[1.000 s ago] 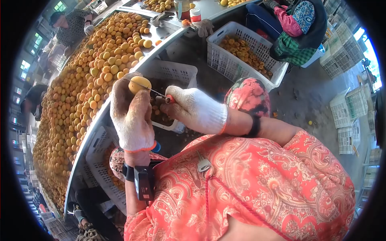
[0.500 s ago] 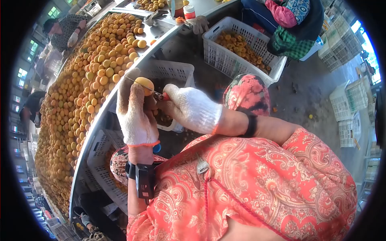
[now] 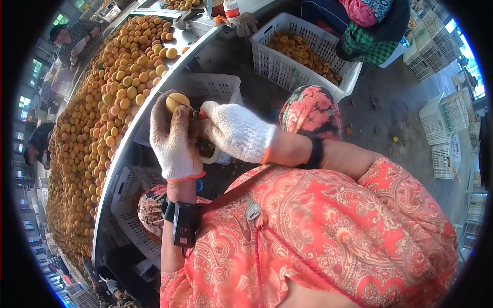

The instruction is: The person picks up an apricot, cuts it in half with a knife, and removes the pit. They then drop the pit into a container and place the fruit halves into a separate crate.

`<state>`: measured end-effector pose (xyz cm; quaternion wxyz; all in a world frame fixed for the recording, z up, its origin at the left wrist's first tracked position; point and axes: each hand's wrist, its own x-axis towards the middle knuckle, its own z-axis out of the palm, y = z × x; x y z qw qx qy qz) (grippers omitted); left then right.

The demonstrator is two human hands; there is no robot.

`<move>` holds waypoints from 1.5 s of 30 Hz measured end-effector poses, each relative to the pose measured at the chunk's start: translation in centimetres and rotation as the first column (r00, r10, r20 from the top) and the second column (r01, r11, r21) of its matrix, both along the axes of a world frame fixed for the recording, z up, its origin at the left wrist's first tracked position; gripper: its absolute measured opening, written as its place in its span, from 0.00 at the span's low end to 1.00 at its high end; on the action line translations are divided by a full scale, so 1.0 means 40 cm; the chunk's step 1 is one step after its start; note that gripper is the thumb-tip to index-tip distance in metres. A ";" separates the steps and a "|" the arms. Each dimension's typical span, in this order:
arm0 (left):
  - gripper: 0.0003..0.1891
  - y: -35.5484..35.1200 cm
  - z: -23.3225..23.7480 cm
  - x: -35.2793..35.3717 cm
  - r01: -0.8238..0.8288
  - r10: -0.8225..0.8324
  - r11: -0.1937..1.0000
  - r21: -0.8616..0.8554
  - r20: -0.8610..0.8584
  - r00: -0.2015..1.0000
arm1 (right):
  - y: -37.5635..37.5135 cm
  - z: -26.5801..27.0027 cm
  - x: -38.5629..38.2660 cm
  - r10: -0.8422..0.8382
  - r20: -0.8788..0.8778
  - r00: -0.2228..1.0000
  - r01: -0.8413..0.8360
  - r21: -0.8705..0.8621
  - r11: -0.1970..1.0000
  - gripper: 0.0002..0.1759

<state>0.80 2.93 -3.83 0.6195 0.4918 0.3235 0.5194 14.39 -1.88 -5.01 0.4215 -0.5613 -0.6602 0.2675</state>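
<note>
My left hand [image 3: 174, 141], in a white glove with dirty fingers, grips a yellow-orange fruit [image 3: 177, 101] between fingers and thumb. Just right of it my right hand [image 3: 236, 129], also gloved, is closed around the red handle of a small knife [image 3: 202, 114], whose thin blade reaches to the fruit. Both hands are above a white crate [image 3: 226, 87] with dark contents. Left of them a large heap of orange fruit [image 3: 120, 87] lies on a metal-edged table [image 3: 134, 126].
A white crate of cut fruit [image 3: 271, 63] stands at the upper middle, near a seated person [image 3: 370, 41]. Another crate [image 3: 126, 205] is below the table edge. A person [image 3: 77, 38] is across the table. Stacked crates [image 3: 444, 120] stand at the right.
The view has shifted slightly. The fruit has turned in my left hand, and its fingers have moved around it. The knife blade shows less than before.
</note>
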 end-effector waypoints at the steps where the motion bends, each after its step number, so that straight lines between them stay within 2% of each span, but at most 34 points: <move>1: 0.17 -0.001 -0.009 0.006 -0.023 0.026 0.998 -0.054 0.047 0.999 | 0.000 0.000 -0.002 0.002 0.000 1.000 -0.002 -0.002 1.000 0.16; 3: 0.13 0.002 -0.012 0.025 -0.057 0.092 0.979 -0.194 0.180 0.979 | 0.002 0.005 -0.006 -0.026 -0.012 1.000 0.024 -0.124 0.992 0.16; 4: 0.13 0.000 -0.012 0.036 -0.055 0.089 0.980 -0.191 0.179 0.980 | 0.007 -0.008 -0.010 -0.029 -0.013 1.000 0.027 -0.121 0.992 0.16; 6: 0.15 0.002 -0.018 0.052 0.015 0.140 0.907 -0.420 0.335 0.932 | 0.018 -0.032 -0.019 -0.035 -0.090 0.995 0.041 0.068 0.997 0.17; 7: 0.16 0.009 -0.021 0.052 -0.002 0.124 0.928 -0.372 0.303 0.945 | 0.018 -0.031 -0.021 -0.034 -0.092 0.995 0.040 0.068 0.997 0.17; 9: 0.16 -0.003 0.000 0.050 -0.010 0.119 0.914 -0.406 0.244 0.962 | 0.016 -0.021 -0.017 -0.042 -0.038 0.998 0.040 -0.045 0.998 0.12; 10: 0.16 -0.010 0.011 0.050 -0.016 0.109 0.900 -0.436 0.189 0.976 | 0.011 -0.021 -0.015 -0.044 -0.041 0.998 0.043 -0.044 0.998 0.12; 12: 0.17 0.007 -0.012 0.020 0.023 0.039 0.925 -0.379 0.156 0.987 | 0.003 -0.019 -0.011 -0.032 -0.064 0.997 0.037 0.066 0.997 0.11; 14: 0.19 0.014 -0.030 0.004 0.038 -0.041 0.990 -0.136 -0.019 0.999 | 0.002 -0.018 -0.006 -0.045 -0.070 0.997 0.051 0.091 0.995 0.11; 15: 0.19 0.026 -0.040 -0.011 0.044 -0.050 0.993 -0.107 -0.058 0.997 | -0.004 -0.002 -0.003 -0.044 -0.066 0.997 0.047 0.035 0.998 0.14; 16: 0.19 0.031 -0.051 -0.016 0.043 -0.050 0.993 -0.111 -0.058 0.997 | -0.006 0.006 -0.002 -0.040 -0.060 0.997 0.039 -0.018 0.999 0.16; 20: 0.18 0.046 -0.039 -0.018 0.038 -0.040 0.998 -0.059 -0.034 0.999 | 0.000 0.004 0.000 -0.024 -0.107 0.994 0.023 -0.007 1.000 0.17; 22: 0.19 0.048 -0.031 -0.015 0.042 -0.043 0.999 -0.033 -0.028 0.999 | -0.003 0.007 0.000 -0.051 -0.047 0.998 0.050 -0.008 0.999 0.16; 24: 0.21 0.055 -0.030 -0.010 0.039 -0.038 0.999 -0.014 0.104 0.994 | 0.004 -0.012 -0.001 -0.044 -0.050 0.998 0.045 0.021 0.999 0.16; 25: 0.21 0.063 -0.036 -0.017 0.102 -0.093 0.994 -0.047 0.164 0.982 | 0.007 -0.019 -0.002 -0.035 -0.051 0.998 0.038 0.050 0.998 0.16; 28: 0.21 0.053 -0.030 -0.002 0.154 -0.142 0.988 -0.027 0.257 0.956 | 0.010 -0.022 0.000 -0.034 -0.039 0.999 0.037 0.059 0.998 0.16; 32: 0.19 0.051 -0.022 0.009 0.134 -0.133 0.991 0.008 0.205 0.970 | 0.012 -0.014 0.005 -0.048 -0.031 0.998 0.050 0.078 0.996 0.11; 34: 0.17 0.050 -0.033 0.004 0.116 -0.112 0.992 -0.056 0.073 0.991 | 0.014 -0.011 0.007 -0.086 0.051 0.995 0.086 -0.003 0.996 0.12; 35: 0.17 0.051 -0.043 0.004 0.117 -0.113 0.991 -0.058 0.072 0.991 | 0.019 -0.024 0.005 -0.087 0.049 0.995 0.088 -0.005 0.996 0.12; 37: 0.16 0.054 -0.059 0.015 0.168 -0.128 0.968 -0.186 0.212 0.969 | 0.034 -0.046 0.001 -0.107 0.043 0.993 0.105 0.045 0.993 0.15; 38: 0.16 0.053 -0.060 0.024 0.175 -0.135 0.967 -0.185 0.213 0.968 | 0.034 -0.052 0.004 -0.114 0.044 0.993 0.112 0.046 0.993 0.15; 40: 0.18 0.044 -0.051 0.039 0.142 -0.027 0.943 -0.302 0.356 0.934 | 0.031 -0.030 0.000 -0.107 0.101 0.989 0.115 -0.081 0.990 0.16; 43: 0.21 0.051 -0.060 0.040 0.132 -0.046 0.949 -0.288 0.286 0.957 | 0.044 -0.056 -0.002 -0.086 -0.002 0.996 0.086 0.016 0.996 0.16; 45: 0.21 0.043 -0.051 0.050 0.110 0.002 0.932 -0.346 0.309 0.951 | 0.043 -0.063 -0.008 -0.106 0.016 0.994 0.105 0.045 0.993 0.15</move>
